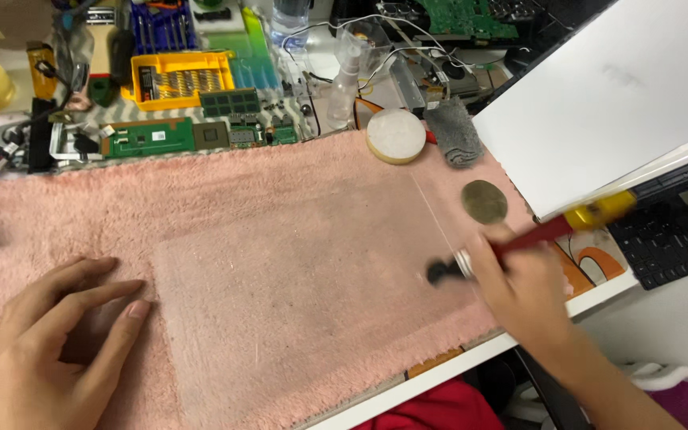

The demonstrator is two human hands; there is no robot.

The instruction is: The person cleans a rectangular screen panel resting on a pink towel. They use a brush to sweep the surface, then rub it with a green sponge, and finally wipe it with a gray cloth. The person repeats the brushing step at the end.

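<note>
Your right hand (523, 291) grips a red-handled brush (519, 247) with a yellow end, its dark bristles blurred against the right edge of a clear plastic sheet (304, 295). The sheet, scuffed and nearly see-through, lies flat on the pink towel (201, 191) in front of you. Your left hand (49, 342) rests open, fingers spread, pressing the sheet's left edge. A round white puck (396, 135) and circuit boards (193, 137) sit beyond.

Brush (519, 243) over clear sheet (312, 295)
</note>
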